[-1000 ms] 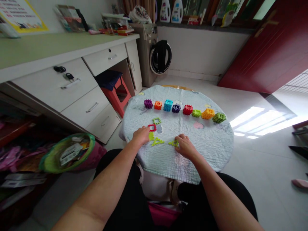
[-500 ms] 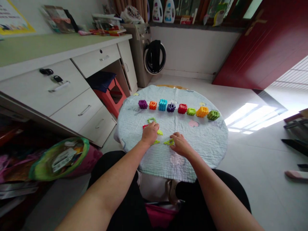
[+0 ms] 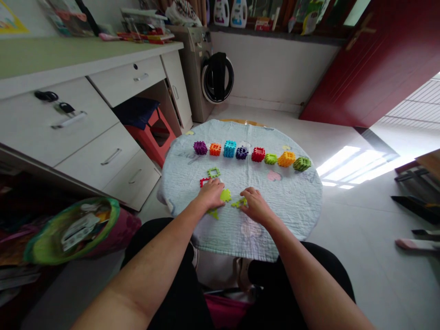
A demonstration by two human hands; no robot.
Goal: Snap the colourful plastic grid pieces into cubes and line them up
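My left hand lies over several flat pieces on the cloth-covered table. Its fingers are at a solid yellow-green piece; a red frame piece shows beyond them, a green frame piece lies farther off, and a yellow-green pointed piece sticks out below the palm. My right hand touches a yellow-green piece with its fingertips. Whether either hand grips its piece is too small to tell.
Along the table's far side stands a row of several block shapes, from a purple one to a dark green one. A red stool is beyond the table's left edge. A lined bin stands at the left.
My left hand has shifted slightly left and down, showing more of the solid yellow-green piece and the red frame. My right hand has barely moved. The view has shifted a little.
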